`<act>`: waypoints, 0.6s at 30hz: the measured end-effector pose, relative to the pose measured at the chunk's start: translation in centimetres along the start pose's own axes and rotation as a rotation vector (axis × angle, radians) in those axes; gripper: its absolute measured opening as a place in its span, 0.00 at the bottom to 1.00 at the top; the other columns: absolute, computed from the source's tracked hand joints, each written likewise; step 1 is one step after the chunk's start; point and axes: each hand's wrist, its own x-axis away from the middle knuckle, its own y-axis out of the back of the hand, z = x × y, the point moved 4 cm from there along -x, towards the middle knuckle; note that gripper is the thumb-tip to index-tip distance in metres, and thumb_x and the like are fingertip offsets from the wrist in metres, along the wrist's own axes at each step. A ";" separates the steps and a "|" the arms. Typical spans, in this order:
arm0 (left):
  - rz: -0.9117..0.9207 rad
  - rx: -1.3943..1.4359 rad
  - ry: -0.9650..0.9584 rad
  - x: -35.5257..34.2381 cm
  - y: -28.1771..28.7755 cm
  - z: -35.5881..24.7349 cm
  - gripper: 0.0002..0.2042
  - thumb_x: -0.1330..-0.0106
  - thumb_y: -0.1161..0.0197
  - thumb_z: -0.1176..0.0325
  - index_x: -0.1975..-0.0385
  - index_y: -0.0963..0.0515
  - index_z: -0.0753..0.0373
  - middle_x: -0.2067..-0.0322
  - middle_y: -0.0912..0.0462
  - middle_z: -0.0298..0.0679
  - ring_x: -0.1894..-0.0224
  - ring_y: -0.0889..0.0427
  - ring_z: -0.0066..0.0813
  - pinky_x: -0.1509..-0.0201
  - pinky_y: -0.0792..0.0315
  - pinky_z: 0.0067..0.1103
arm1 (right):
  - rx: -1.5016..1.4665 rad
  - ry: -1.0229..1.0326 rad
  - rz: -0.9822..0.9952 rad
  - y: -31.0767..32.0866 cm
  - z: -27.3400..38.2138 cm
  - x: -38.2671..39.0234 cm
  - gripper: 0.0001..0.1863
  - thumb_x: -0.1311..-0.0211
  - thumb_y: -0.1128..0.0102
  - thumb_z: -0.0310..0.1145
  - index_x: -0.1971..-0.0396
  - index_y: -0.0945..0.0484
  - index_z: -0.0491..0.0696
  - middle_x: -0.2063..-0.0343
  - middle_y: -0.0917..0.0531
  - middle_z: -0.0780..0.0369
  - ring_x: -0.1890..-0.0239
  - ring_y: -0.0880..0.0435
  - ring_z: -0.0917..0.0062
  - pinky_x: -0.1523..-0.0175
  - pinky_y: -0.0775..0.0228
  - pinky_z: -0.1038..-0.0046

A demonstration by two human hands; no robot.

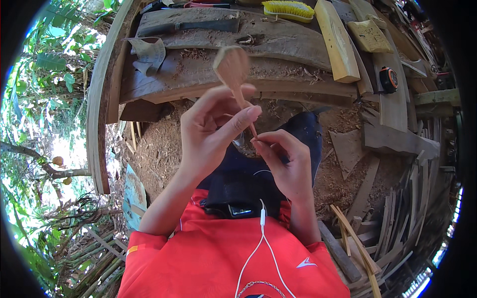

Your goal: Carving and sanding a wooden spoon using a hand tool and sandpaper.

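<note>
A wooden spoon (232, 67) is held up in front of me, its broad bowl at the top and slightly blurred. My left hand (213, 124) is closed round the upper handle, with the thumb along the near side. At the lower tip of the handle, the thumb and fingertips of my right hand (283, 156) pinch the wood. The spoon tilts, bowl up and a little to the left. Beyond it is a rough wooden workbench (278, 74) strewn with shavings.
On the bench lie a dark flat-bladed tool (189, 27), a worn sandpaper piece (149, 53), a yellow brush (288, 10) and a squared timber block (338, 44). A tape measure (388, 79) sits on a plank at right. Wood offcuts (397, 218) pile up at lower right.
</note>
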 end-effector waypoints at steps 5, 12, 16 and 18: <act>0.043 0.158 0.129 0.1 -0.4 0.2 0.13 0.31 0.37 0.74 0.49 0.22 0.72 0.58 0.15 0.43 0.54 0.16 0.23 0.50 0.23 0.19 | -0.450 -0.158 0.077 0.1 -1.1 0.2 0.09 0.27 0.44 0.32 0.61 0.21 0.42 0.73 0.20 0.65 0.77 0.27 0.89 0.72 0.38 0.86; 0.013 0.067 0.003 0.7 -0.8 0.2 0.09 0.34 0.35 0.77 0.56 0.21 0.71 0.59 0.15 0.43 0.56 0.15 0.22 0.52 0.23 0.17 | -0.655 -0.167 0.133 -0.2 -1.7 0.2 0.16 0.23 0.52 0.40 0.62 0.24 0.42 0.73 0.22 0.66 0.75 0.29 0.90 0.70 0.40 0.88; -0.002 -0.027 -0.068 0.6 -0.5 0.0 0.06 0.35 0.34 0.78 0.63 0.24 0.69 0.61 0.15 0.42 0.58 0.15 0.22 0.54 0.22 0.16 | -0.539 -0.146 0.026 -0.8 -0.5 0.1 0.16 0.23 0.52 0.40 0.64 0.24 0.42 0.73 0.22 0.66 0.74 0.28 0.90 0.70 0.39 0.87; 0.005 -0.044 -0.070 0.5 -0.5 0.1 0.06 0.35 0.34 0.78 0.63 0.25 0.69 0.61 0.15 0.42 0.58 0.15 0.22 0.54 0.22 0.16 | -0.547 -0.098 0.055 -0.8 -1.2 0.3 0.16 0.23 0.52 0.40 0.65 0.24 0.42 0.73 0.22 0.66 0.74 0.28 0.90 0.70 0.39 0.86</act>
